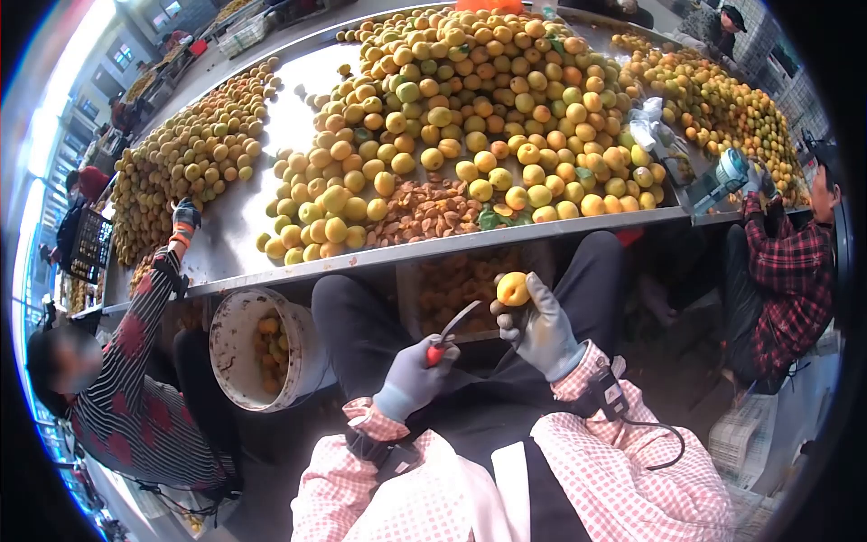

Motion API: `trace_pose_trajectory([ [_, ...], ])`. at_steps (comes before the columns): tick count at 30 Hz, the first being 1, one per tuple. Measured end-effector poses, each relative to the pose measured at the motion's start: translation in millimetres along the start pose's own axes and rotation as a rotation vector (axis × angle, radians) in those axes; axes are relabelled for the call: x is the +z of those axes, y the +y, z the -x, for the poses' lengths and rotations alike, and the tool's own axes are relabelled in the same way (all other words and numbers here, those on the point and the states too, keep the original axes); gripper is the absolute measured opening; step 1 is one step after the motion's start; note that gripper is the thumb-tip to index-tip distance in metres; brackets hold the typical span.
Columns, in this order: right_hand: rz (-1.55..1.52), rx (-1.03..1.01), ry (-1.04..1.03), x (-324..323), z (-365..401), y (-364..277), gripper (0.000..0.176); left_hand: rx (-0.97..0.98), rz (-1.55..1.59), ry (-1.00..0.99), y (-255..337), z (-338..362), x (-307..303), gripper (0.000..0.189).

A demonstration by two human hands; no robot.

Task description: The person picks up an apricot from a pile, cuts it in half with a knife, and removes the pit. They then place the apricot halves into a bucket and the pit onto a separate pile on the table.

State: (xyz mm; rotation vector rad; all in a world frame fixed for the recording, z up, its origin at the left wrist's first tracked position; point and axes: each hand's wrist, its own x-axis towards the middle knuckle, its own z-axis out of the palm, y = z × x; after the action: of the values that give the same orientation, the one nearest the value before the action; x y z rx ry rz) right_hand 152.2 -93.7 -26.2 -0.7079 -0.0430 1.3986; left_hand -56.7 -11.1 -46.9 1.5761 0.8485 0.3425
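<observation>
Gripping the knife by its red handle in the left hand and pinching the fruit in the right hand, before the surface, presumably to leave most of its skin uncovered.

A fruit-processing workshop around me; heaped fruit (mounds of it!) lies on a long metal table; workers line its edge.

My sleeves are checked pink and white, my gloved left hand and right hand grey, my knife handle red, my fruit yellow-orange, my trousers black, the bucket white with dark spots, the heaped fruit yellow, orange and green, and the tabletop silvery.
</observation>
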Motion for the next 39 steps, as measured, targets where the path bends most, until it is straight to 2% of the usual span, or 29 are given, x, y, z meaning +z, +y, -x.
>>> trace_pose_trajectory([
  [1, -0.003, -0.003, 0.005, -3, 1, -4, 0.035, -0.001, -0.001, -0.007, 7, 0, 0, 0.014],
  [3, 0.154, 0.118, -0.008, -7, 2, -9, 0.033, -0.004, 0.218, 0.038, 32, -4, -1, 0.011],
  [5, 0.19, 0.159, 0.059, -1, 5, -6, 0.035, 0.04, 0.239, 0.008, 51, -13, -2, 0.018],
  [7, 0.357, 0.115, -0.005, 1, 8, -1, 0.038, 0.153, 0.175, -0.039, 66, -19, 1, 0.037],
  [8, 0.351, 0.126, 0.019, 5, 12, -1, 0.038, 0.078, 0.087, -0.106, 73, -22, 0, 0.055],
  [11, 0.179, 0.237, 0.083, 3, 9, -2, 0.032, 0.166, 0.156, -0.191, 67, -29, 10, 0.062],
  [12, 0.175, 0.236, 0.083, 4, 9, -1, 0.032, 0.175, 0.058, -0.216, 69, -28, 11, 0.07],
  [15, 0.212, 0.259, 0.086, 10, 9, 12, 0.022, 0.194, -0.072, -0.238, 71, -28, 13, 0.075],
  [16, 0.196, 0.267, 0.095, 10, 8, 13, 0.021, 0.314, -0.177, -0.201, 69, -31, 13, 0.083],
  [17, 0.197, 0.267, 0.095, 8, 6, 16, 0.021, 0.314, -0.177, -0.201, 70, -32, 13, 0.083],
  [19, 0.148, 0.147, 0.069, 2, 1, 24, 0.022, 0.43, -0.393, -0.179, 75, -32, 14, 0.083],
  [20, 0.146, 0.147, 0.071, 2, 2, 22, 0.022, 0.429, -0.393, -0.182, 75, -33, 13, 0.083],
  [22, 1.509, -0.618, -0.159, 5, 3, 16, 0.027, 0.533, -0.432, -0.164, 75, -35, 12, 0.074],
  [23, 1.508, -0.618, -0.156, 5, 4, 19, 0.027, 0.533, -0.432, -0.166, 73, -37, 14, 0.074],
  [25, 1.498, -0.812, -0.031, 12, 5, 30, 0.032, 0.57, -0.157, -0.103, 68, -40, 22, 0.059],
  [26, 1.654, -0.95, -0.021, 20, 8, 26, 0.031, 0.571, -0.158, -0.101, 69, -40, 25, 0.059],
  [27, 1.653, -0.949, -0.022, 25, 8, 28, 0.031, 0.52, -0.038, -0.08, 71, -39, 29, 0.054],
  [29, 1.687, -1.2, 0.289, 32, 9, 34, 0.025, 0.467, 0.081, -0.058, 79, -33, 34, 0.049],
  [30, 1.3, -1.041, 0.258, 34, 9, 37, 0.017, 0.36, 0.189, -0.051, 85, -28, 35, 0.047],
  [31, 1.299, -1.041, 0.258, 41, 10, 30, 0.017, 0.253, 0.295, -0.044, 87, -25, 38, 0.044],
  [32, 0.989, -0.906, 0.106, 53, 14, 18, 0.019, 0.3, 0.431, -0.022, 88, -25, 44, 0.043],
  [33, 0.681, -0.762, -0.037, 60, 14, 8, 0.023, 0.3, 0.431, -0.024, 88, -26, 47, 0.043],
  [34, 0.789, -1.054, -0.125, 54, 3, 9, 0.031, 0.222, 0.645, -0.035, 87, -26, 49, 0.044],
  [35, 0.788, -1.055, -0.125, 51, 1, 9, 0.031, 0.14, 0.856, -0.044, 86, -27, 50, 0.045],
  [36, 0.666, -0.843, -0.079, 49, 0, 8, 0.031, 0.131, 0.772, 0.062, 86, -31, 56, 0.046],
  [37, 0.544, -0.63, -0.036, 49, -2, 8, 0.031, 0.133, 0.77, 0.065, 83, -33, 51, 0.046],
  [38, 0.43, -0.549, 0.061, 48, -11, 10, 0.033, -0.043, 0.98, -0.086, 80, -35, 42, 0.05],
  [39, 0.432, -0.549, 0.056, 37, -16, 7, 0.033, -0.225, 1.182, -0.243, 79, -37, 38, 0.054],
])
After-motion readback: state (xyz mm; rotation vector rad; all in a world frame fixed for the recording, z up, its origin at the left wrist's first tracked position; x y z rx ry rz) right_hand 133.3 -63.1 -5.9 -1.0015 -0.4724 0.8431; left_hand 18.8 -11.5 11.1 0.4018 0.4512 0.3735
